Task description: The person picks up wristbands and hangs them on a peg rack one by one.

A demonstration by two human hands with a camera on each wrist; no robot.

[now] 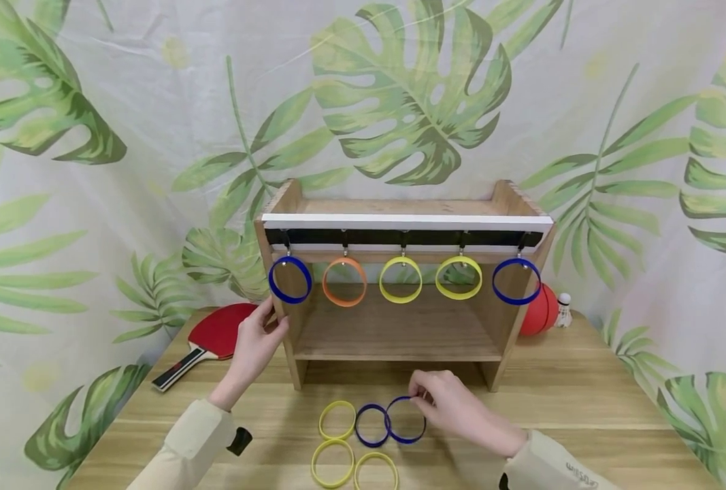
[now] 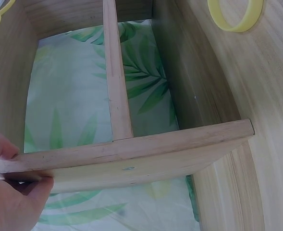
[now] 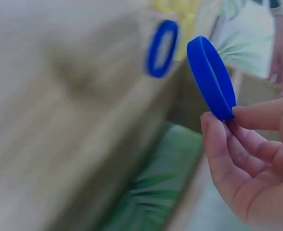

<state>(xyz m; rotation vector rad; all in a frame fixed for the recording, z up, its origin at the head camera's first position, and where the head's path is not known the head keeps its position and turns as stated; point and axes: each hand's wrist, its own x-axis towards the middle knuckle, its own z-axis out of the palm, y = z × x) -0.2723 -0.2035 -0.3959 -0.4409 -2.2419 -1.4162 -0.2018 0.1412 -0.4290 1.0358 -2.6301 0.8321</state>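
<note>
My right hand (image 1: pixel 451 405) pinches a blue ring (image 3: pixel 211 79) by its edge between thumb and fingertips. In the right wrist view this ring is apart from another blue ring (image 1: pixel 372 425) on the tabletop; in the head view the two overlap. My left hand (image 1: pixel 255 344) grips the front edge of the left side panel of a wooden shelf (image 1: pixel 399 330), thumb and fingers on either side of it. Along the shelf's top front, rings hang from small hooks: a blue ring (image 1: pixel 290 279), an orange ring (image 1: pixel 345 282), two yellow rings (image 1: pixel 401 299) and a blue ring (image 1: pixel 495 286).
Three yellow rings (image 1: pixel 321 418) lie on the wooden table (image 1: pixel 265 435) in front of the shelf. A red table-tennis paddle (image 1: pixel 218 330) lies at the left. Right of the shelf are a red ball (image 1: pixel 540 309) and a shuttlecock (image 1: pixel 563 311). A leaf-patterned curtain (image 1: pixel 154 88) hangs behind.
</note>
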